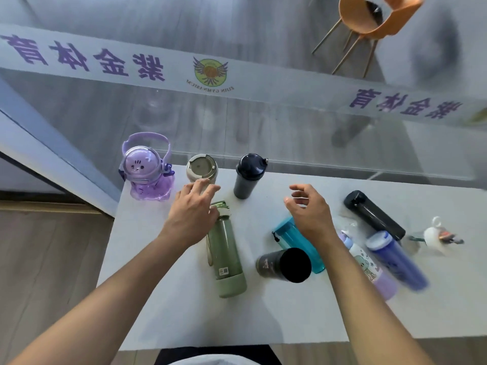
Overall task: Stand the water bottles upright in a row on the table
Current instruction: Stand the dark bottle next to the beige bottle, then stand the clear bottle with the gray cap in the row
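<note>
Three bottles stood upright in a row along the far edge of the white counter [263,320]: a purple cartoon-faced bottle [147,169] with a carry strap at the left corner, a beige bottle [201,170] beside it, and a dark navy tumbler [247,176] to the right of that. The rest lay on their sides. A green bottle [226,254] lay lengthwise with its cap toward the row. Right of it lay a teal bottle [297,242], with a black-capped dark bottle [284,264] just in front of it. Farther right were a black flask [374,216], a blue bottle [398,260], and a white-and-lilac printed bottle [369,267] touching the blue one. A small clear bottle with a white cap [434,237] lay near the right edge, blurred.

The left hand [193,212] was spread with relaxed fingers over the green bottle's cap, fingertips reaching toward the beige bottle's base; it gripped nothing. The right hand [308,206] hovered above the teal bottle, fingers loosely curved and apart, holding nothing.

Beyond the counter stood a glass partition with a printed band, and an orange chair [369,19] behind it.
</note>
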Demonstrator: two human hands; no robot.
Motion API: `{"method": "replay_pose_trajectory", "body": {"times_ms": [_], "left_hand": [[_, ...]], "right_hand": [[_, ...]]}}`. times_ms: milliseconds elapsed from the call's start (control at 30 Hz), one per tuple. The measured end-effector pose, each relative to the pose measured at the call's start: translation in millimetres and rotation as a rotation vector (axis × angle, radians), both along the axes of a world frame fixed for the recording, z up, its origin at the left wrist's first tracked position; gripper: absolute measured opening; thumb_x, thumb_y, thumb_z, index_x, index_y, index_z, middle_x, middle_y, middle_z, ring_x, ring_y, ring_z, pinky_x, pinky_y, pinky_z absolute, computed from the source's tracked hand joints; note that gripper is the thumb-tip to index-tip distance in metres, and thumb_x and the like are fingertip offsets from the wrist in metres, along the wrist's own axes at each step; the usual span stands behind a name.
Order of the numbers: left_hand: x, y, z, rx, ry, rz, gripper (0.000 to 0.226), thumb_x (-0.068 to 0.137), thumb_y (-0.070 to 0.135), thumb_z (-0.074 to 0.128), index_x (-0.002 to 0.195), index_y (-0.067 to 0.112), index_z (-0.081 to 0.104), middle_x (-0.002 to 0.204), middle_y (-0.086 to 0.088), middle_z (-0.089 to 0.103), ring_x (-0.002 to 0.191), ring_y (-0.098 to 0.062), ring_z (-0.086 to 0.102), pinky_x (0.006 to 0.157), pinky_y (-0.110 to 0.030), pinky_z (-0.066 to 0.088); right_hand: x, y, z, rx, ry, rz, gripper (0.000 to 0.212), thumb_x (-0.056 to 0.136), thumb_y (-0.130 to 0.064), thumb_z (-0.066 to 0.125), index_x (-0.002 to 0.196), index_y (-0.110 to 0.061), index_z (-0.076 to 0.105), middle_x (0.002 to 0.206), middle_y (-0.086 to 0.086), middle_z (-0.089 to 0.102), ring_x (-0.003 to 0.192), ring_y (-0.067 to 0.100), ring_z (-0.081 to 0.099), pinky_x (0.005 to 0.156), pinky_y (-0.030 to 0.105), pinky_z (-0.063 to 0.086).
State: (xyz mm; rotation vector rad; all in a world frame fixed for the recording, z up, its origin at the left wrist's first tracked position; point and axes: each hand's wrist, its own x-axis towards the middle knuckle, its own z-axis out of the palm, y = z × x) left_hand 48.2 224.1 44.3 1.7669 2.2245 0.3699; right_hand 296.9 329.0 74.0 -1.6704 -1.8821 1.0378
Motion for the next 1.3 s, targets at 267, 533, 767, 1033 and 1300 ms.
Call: {"method": "replay_pose_trajectory", "body": {"times_ms": [267, 533, 767, 1033, 1300], "left_hand": [[62.9, -44.0, -2.0, -0.006, -0.115, -0.12, 0.046, 0.08, 0.031, 0.05, 0.125, 0.025, 0.056, 0.127, 0.0, 0.057, 0.111, -0.03, 0.051, 0.093, -0.045, 0.046], [128.4, -58.3, 22.4, 0.057, -0.218, -0.179, 0.039, 0.096, 0.033, 0.049, 0.134, 0.029, 0.048, 0.131, 0.006, 0.051, 0.116, -0.019, 0.047, 0.1, -0.037, 0.042], [181.9, -54.6, 47.8, 0.042, -0.222, -0.029, 0.041, 0.097, 0.037, 0.048, 0.137, 0.029, 0.045, 0.137, 0.008, 0.047, 0.125, -0.015, 0.043, 0.104, -0.034, 0.042], [232.0, -48.6, 35.5, 0.008, -0.249, 0.246, 0.041, 0.092, 0.037, 0.037, 0.131, 0.032, 0.047, 0.126, 0.014, 0.05, 0.115, -0.014, 0.043, 0.1, -0.033, 0.041], [243.9, -43.3, 35.0, -0.025, -0.293, 0.35, 0.041, 0.09, 0.034, 0.033, 0.13, 0.035, 0.046, 0.127, 0.019, 0.046, 0.11, -0.009, 0.038, 0.095, -0.025, 0.034]], "right_hand": [[55.5, -60.2, -8.1, 0.009, 0.047, -0.099, 0.016, 0.092, -0.021, 0.067, 0.107, -0.028, 0.065, 0.106, -0.005, 0.068, 0.098, 0.009, 0.065, 0.089, 0.028, 0.054], [97.5, -62.3, -30.8, -0.046, -0.009, -0.093, 0.017, 0.092, -0.024, 0.065, 0.109, -0.026, 0.066, 0.103, -0.007, 0.067, 0.097, 0.005, 0.064, 0.086, 0.022, 0.051], [133.2, -8.0, -51.2, -0.059, -0.065, 0.122, 0.02, 0.094, -0.023, 0.065, 0.113, -0.019, 0.067, 0.108, 0.0, 0.067, 0.096, 0.009, 0.063, 0.091, 0.025, 0.051], [128.8, 71.3, -79.8, -0.014, -0.407, 0.446, 0.042, 0.091, -0.03, 0.063, 0.132, -0.024, 0.055, 0.126, 0.004, 0.059, 0.115, 0.023, 0.056, 0.101, 0.039, 0.046], [103.1, 97.5, -113.7, 0.023, -0.714, 0.697, 0.082, 0.082, -0.035, 0.077, 0.149, -0.021, 0.031, 0.139, 0.008, 0.052, 0.124, 0.031, 0.052, 0.101, 0.044, 0.041]]}}
